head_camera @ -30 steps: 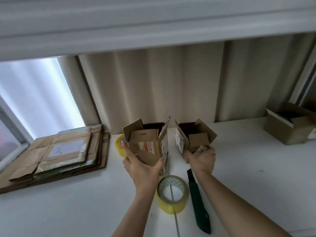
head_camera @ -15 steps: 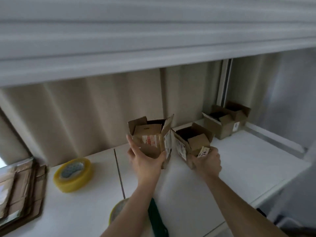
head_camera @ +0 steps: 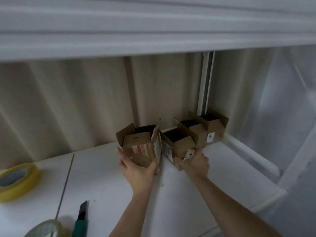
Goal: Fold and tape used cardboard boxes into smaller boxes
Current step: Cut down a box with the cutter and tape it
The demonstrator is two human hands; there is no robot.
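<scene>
While both hands carry their little boxes across the white table [head_camera: 106,183], the view swings to the right, so the flat stack of old cardboard is gone from sight and two more small boxes [head_camera: 205,132] now show at the far right, against the wall. The left hand [head_camera: 136,168] holds the left box [head_camera: 140,147] with its thumb on one side and its fingers spread on the other side. The right hand [head_camera: 195,163] curls its fingers round the bottom of the right box [head_camera: 179,146]. The two held boxes touch each other in the middle, and the right one now sits just beside the boxes by the wall.

I think this means these two boxes are made and are being lined up in a row with the finished ones. After that, a new flat piece would be needed.

All the boxes are brown cardboard, stiff and dull, shaped like small cubes with their top flaps standing open. Paper labels are stuck on their sides; a small pale sticker [head_camera: 189,153] with dark marks peeks over the right hand. A yellow tape roll [head_camera: 18,181] lies far to the left, round and shiny. Another tape roll [head_camera: 46,229] sits at the bottom edge, beside a green cutter [head_camera: 82,219] with a dark blade tip. The wall behind looks wavy and pale.
</scene>
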